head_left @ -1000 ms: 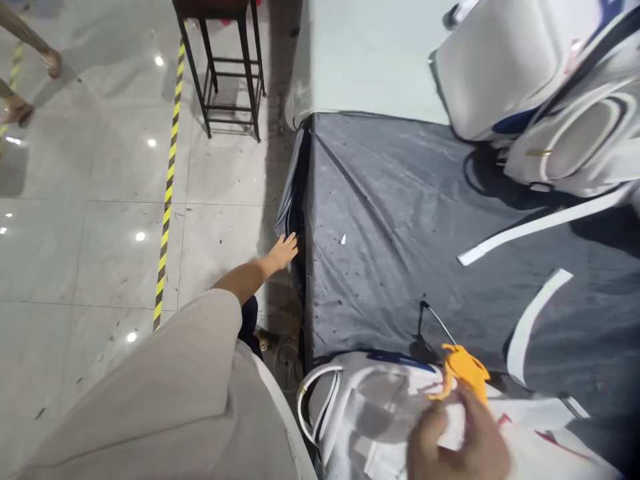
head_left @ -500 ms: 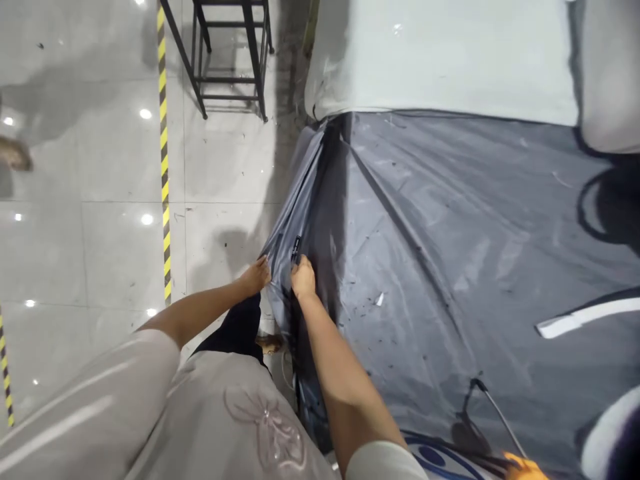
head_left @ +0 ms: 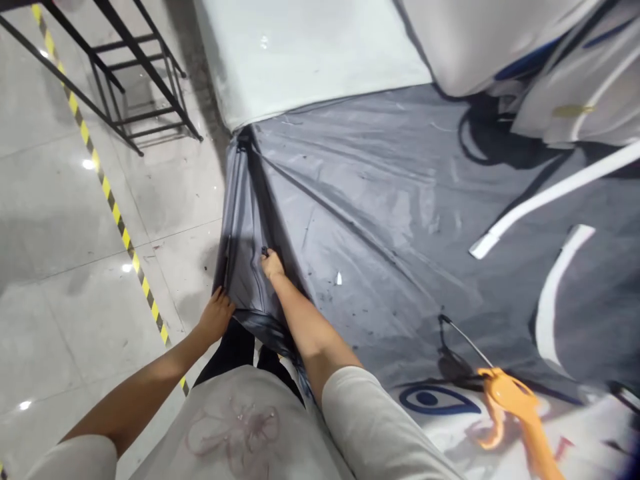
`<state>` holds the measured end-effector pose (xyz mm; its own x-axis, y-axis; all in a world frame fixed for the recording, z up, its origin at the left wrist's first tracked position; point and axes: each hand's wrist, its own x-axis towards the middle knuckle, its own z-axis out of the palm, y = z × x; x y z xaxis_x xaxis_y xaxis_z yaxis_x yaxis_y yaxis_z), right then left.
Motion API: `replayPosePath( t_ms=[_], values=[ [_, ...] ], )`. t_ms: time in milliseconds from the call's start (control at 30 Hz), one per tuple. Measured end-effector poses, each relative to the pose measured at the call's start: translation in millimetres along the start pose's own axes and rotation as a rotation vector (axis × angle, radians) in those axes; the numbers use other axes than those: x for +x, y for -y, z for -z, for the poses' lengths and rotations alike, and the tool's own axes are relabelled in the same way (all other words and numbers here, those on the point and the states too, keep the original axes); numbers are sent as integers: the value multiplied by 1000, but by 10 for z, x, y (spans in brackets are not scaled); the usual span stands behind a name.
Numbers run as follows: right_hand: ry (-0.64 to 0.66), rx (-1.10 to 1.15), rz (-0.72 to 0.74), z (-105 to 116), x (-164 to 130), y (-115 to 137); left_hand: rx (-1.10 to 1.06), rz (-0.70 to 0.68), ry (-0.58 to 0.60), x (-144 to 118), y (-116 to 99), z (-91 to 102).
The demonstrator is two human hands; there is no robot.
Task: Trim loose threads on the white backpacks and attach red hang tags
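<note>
Both hands have shifted along the hanging edge of the dark grey glossy cover sheet over the table, left hand and right hand pinching it, so a hard pull can drag down the orange plastic air gun.

No lettering, label, brand or number is legible on anything in view.

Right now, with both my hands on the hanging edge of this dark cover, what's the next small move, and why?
Probably draw the right hand further along the seam while the left hand keeps the grey cover taut. The right fingers pinch a small dark tab, perhaps a zipper pull, and the edge below it bunches into folds.
</note>
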<state>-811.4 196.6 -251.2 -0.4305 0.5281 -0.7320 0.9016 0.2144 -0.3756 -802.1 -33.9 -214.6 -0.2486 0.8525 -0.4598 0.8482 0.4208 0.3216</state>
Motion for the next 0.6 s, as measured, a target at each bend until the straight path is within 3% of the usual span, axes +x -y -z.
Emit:
replayPosePath(
  t_ms=[100,200,300,367,500,600],
  values=[
    [-19,32,116,83,-425,59,-44,15,1,34,13,70],
    [-43,77,233,249,-949,3,-227,149,-30,4,-14,257],
    [-89,231,267,509,-1499,-225,-330,225,-98,-81,-104,555],
    [-141,478,265,702,-1875,-422,-317,148,-124,-101,-224,785],
    [-375,924,273,1120,-2501,-789,-498,88,-263,132,-712,1284],
    [-471,1113,290,1476,-2874,-1103,-692,-116,-221,325,-1434,1664]
  ],
)
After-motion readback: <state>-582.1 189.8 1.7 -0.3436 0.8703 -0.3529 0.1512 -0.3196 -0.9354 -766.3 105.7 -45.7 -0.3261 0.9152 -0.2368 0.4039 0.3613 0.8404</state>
